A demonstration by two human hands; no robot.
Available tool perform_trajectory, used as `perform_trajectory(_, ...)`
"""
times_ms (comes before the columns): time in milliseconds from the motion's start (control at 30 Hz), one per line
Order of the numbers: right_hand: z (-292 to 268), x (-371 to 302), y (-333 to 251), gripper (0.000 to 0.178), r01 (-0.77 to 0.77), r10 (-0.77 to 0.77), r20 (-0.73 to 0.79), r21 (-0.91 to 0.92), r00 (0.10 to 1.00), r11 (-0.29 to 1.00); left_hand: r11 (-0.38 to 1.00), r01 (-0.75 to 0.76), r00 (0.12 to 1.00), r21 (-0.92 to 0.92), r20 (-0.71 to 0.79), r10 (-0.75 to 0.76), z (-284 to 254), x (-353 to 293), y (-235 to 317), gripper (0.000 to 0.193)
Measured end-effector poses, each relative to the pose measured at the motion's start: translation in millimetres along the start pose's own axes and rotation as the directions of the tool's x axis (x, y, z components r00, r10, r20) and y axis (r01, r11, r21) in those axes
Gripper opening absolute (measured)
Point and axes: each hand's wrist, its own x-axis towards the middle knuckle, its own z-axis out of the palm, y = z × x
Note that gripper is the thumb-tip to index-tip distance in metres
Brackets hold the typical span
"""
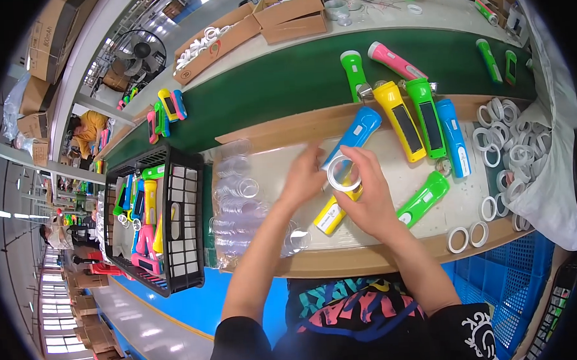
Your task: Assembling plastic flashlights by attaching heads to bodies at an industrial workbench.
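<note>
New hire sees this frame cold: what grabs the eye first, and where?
Probably the bright yellow, green and blue flashlights, scattered just right of centre. Next, nearer the middle, the right hand grips a white ring. After those, a black crate holding more torches on the left, and a heap of loose white rings at the right.

Print [49, 41] on brown carton [65, 32]; white lettering [478, 331] on black sleeve [447, 340]; flashlight labels [329, 219] unreadable.
</note>
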Motion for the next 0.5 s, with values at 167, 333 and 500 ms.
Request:
perform_trajectory(167,-15,4,8,0.064,-0.041,0.039,-0.107,-0.011,0.993,0.999,0.989,-0.116,0.993,0.093,0.007,0.116,3,12,12,0.045)
perform_trajectory(333,-25,10,16,0.070,-0.168,0.161,-0.178,-0.023,0.971,0.986,0.945,0.129,0.986,-0.301,-0.060,-0.153,-77,-29,58,0.045)
perform_trajectory(500,-17,9,21,0.075,-0.086,0.083,-0.142,-0.015,0.986,0.996,0.951,0.082,0.995,-0.298,-0.028,-0.095,-120,-77,96,0.047)
